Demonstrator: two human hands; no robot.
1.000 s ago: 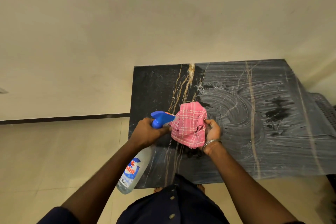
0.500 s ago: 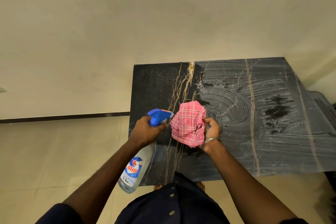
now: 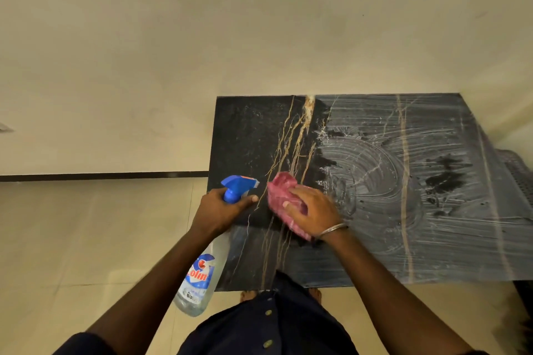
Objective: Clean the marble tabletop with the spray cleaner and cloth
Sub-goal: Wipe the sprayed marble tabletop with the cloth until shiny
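Note:
A black marble tabletop [image 3: 245,135] with gold veins stands against the wall. Its right two thirds carry white smeared cleaner streaks; the left strip is dark and speckled with droplets. My left hand [image 3: 219,210] grips the neck of a clear spray bottle [image 3: 199,279] with a blue trigger head, held over the table's left edge with its nozzle toward the cloth. My right hand [image 3: 311,210] lies palm down on a bunched pink checked cloth [image 3: 281,186], pressing it against the marble near the front middle. A metal bangle sits on that wrist.
A cream wall rises behind the table, with a dark skirting line [image 3: 101,176] at the left. Beige floor tiles [image 3: 86,239] lie left and in front. A dark perforated object [image 3: 519,179] sits at the table's right edge. My dark shirt and bare toes show below.
My right hand turned over and brought the cloth down from beside the nozzle onto the marble, palm on top. The spray bottle in my left hand stayed nearly in place.

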